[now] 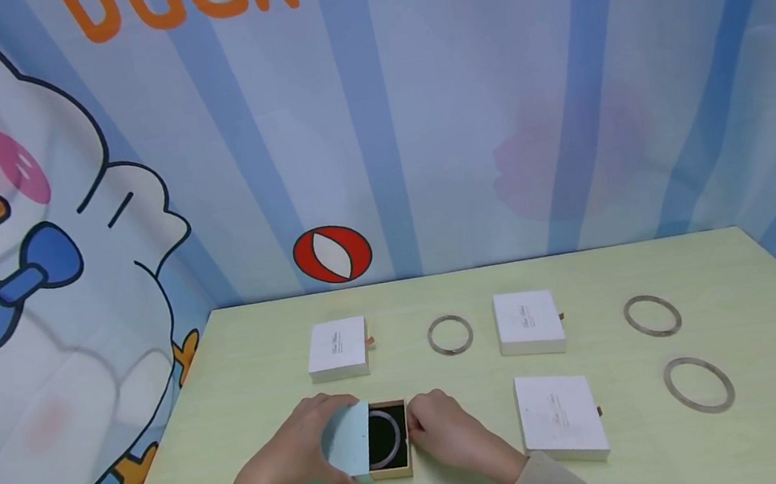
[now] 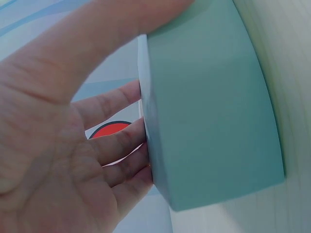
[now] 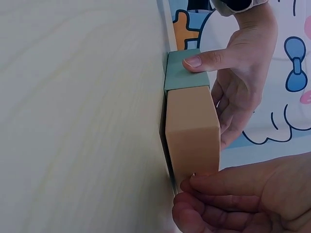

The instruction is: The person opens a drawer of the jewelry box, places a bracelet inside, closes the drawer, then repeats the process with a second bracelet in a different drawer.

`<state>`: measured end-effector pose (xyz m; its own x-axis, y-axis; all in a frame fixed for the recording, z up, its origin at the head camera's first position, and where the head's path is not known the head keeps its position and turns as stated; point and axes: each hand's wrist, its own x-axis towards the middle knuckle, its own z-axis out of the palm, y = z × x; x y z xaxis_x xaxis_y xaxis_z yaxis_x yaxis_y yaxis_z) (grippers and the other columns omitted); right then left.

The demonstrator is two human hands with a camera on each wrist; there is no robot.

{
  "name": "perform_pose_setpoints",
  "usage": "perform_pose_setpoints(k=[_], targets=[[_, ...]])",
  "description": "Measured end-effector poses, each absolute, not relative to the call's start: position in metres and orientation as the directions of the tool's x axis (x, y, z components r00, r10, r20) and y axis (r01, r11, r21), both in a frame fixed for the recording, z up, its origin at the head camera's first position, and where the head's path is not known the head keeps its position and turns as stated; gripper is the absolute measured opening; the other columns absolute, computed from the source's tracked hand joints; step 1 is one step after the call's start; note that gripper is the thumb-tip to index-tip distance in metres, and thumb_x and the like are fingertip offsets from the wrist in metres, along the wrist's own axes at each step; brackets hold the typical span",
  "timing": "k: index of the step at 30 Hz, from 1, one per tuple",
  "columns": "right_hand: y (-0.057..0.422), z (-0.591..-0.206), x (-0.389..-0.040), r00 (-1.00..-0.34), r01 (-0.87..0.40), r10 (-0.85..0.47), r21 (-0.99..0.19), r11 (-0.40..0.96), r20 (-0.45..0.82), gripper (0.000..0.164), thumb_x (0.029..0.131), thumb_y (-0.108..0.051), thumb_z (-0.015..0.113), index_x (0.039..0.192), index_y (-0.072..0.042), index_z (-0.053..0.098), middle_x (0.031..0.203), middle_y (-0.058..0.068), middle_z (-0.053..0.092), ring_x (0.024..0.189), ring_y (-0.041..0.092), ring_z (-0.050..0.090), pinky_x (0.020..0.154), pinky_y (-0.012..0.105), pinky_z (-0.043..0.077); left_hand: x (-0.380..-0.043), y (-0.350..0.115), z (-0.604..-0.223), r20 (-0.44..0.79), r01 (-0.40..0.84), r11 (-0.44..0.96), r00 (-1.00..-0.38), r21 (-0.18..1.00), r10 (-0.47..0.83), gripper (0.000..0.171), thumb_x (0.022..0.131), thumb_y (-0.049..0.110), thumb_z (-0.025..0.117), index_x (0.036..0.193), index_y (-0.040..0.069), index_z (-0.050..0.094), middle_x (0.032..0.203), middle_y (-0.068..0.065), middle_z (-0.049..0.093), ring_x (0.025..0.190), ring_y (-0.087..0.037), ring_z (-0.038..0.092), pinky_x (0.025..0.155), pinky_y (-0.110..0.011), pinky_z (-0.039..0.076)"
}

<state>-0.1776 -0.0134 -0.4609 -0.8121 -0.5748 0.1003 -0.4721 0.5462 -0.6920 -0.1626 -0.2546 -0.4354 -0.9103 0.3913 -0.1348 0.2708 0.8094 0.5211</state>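
Observation:
A drawer-style gift box stands partly pulled out on the table. Its pale blue-green sleeve (image 1: 346,439) is gripped by my left hand (image 1: 304,446), thumb on the near side and fingers over the far side and top. From the sleeve's right side sticks a tan drawer (image 3: 192,131) with a dark lining. A silvery bangle (image 1: 396,433) lies in it, its left part hidden under the sleeve. At the drawer's right end my right hand (image 1: 453,432) pinches with curled fingers and thumb; the small pull tab there is mostly hidden by the fingers.
White boxes with small orange-brown tabs stand around: one at back left (image 1: 338,349), one at back centre (image 1: 529,323), one at front right (image 1: 560,417). Loose bangles lie at back centre (image 1: 432,339), far right (image 1: 628,317) and front right (image 1: 669,383). A printed curtain (image 1: 458,104) hangs behind the table.

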Motion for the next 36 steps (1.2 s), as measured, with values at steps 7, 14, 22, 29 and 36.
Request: perform_pose_setpoints(k=[7,14,22,29,36], targets=[[-0.0156,-0.4617,-0.1778,-0.806,-0.486,-0.581,-0.688,0.539,0.114,0.035,0.082,0.010,0.063,0.057,-0.012,0.050,0.053,-0.008,0.040,0.050,0.004,0.038,0.048,0.020,0.033,-0.1618,-0.2558,-0.4345,-0.121,0.284,0.803,-0.908,0.524,0.400,0.100,0.050,0.037,0.101,0.136,0.010,0.056,0.127,-0.006,0.057,0.111,-0.027,0.047,0.092,-0.052,0.045],[-0.0172,-0.4614,-0.1783,-0.801,-0.501,-0.586,-0.674,0.542,0.124,0.034,0.082,0.010,0.063,0.058,-0.011,0.051,0.053,-0.008,0.041,0.052,0.003,0.038,0.049,0.021,0.035,-0.1611,-0.2562,-0.4340,-0.114,0.291,0.798,-0.907,0.527,0.406,0.100,0.051,0.036,0.101,0.136,0.010,0.055,0.126,-0.007,0.057,0.110,-0.028,0.047,0.091,-0.052,0.045],[-0.0176,-0.4609,-0.1779,-0.799,-0.504,-0.587,-0.676,0.538,0.128,0.034,0.081,0.010,0.063,0.058,-0.011,0.051,0.053,-0.008,0.042,0.052,0.003,0.039,0.049,0.021,0.035,-0.1611,-0.2553,-0.4332,-0.118,0.286,0.797,-0.907,0.532,0.405,0.101,0.051,0.035,0.101,0.136,0.009,0.055,0.128,-0.008,0.057,0.111,-0.028,0.047,0.090,-0.052,0.045],[-0.0182,-0.4603,-0.1777,-0.803,-0.492,-0.583,-0.688,0.533,0.123,0.035,0.081,0.011,0.063,0.057,-0.011,0.049,0.052,-0.008,0.040,0.051,0.004,0.037,0.049,0.020,0.033,-0.1630,-0.2554,-0.4341,-0.125,0.286,0.799,-0.905,0.530,0.407,0.101,0.051,0.035,0.101,0.136,0.008,0.055,0.127,-0.008,0.057,0.111,-0.028,0.047,0.091,-0.053,0.045],[-0.0198,-0.4596,-0.1765,-0.805,-0.478,-0.582,-0.706,0.522,0.115,0.033,0.080,0.011,0.064,0.058,-0.010,0.052,0.053,-0.008,0.043,0.051,0.004,0.039,0.049,0.021,0.035,-0.1646,-0.2553,-0.4347,-0.151,0.262,0.809,-0.907,0.526,0.392,0.100,0.050,0.034,0.101,0.136,0.011,0.055,0.127,-0.006,0.056,0.111,-0.028,0.047,0.092,-0.053,0.044]])
